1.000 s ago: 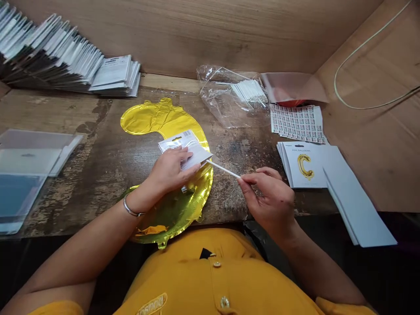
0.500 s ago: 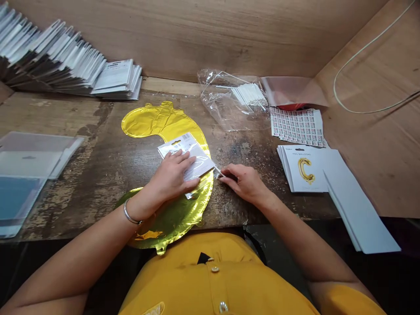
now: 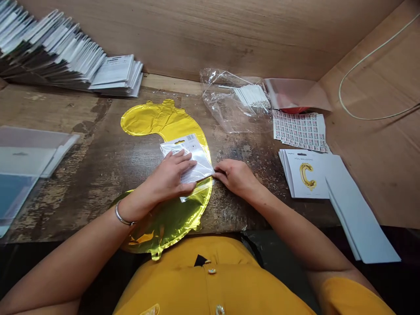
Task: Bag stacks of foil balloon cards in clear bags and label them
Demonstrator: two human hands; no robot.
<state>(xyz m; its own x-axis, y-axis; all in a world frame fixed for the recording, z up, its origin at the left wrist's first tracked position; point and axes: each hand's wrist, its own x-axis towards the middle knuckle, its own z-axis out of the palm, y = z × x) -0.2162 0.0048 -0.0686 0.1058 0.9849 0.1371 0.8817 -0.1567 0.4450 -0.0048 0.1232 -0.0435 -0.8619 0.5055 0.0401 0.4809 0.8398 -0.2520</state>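
Note:
A gold foil balloon (image 3: 177, 120), flat and C-shaped, lies on the worn wooden table. Over its right side rests a white card packet in clear film (image 3: 198, 162). My left hand (image 3: 173, 170) lies with fingers spread on the packet, pressing its left part. My right hand (image 3: 229, 175) is at the packet's right corner, thumb and forefinger pinched together there. Whatever is between those fingertips is too small to make out.
Stacked white packets (image 3: 114, 72) stand at the back left, plastic sleeves (image 3: 26, 157) at the left. A clear bag with white sticks (image 3: 252, 96), a sticker sheet (image 3: 300, 129), and balloon cards (image 3: 305, 175) are on the right.
My right hand has moved slightly left to the packet's corner. The white stick that showed between its fingers and the packet no longer shows.

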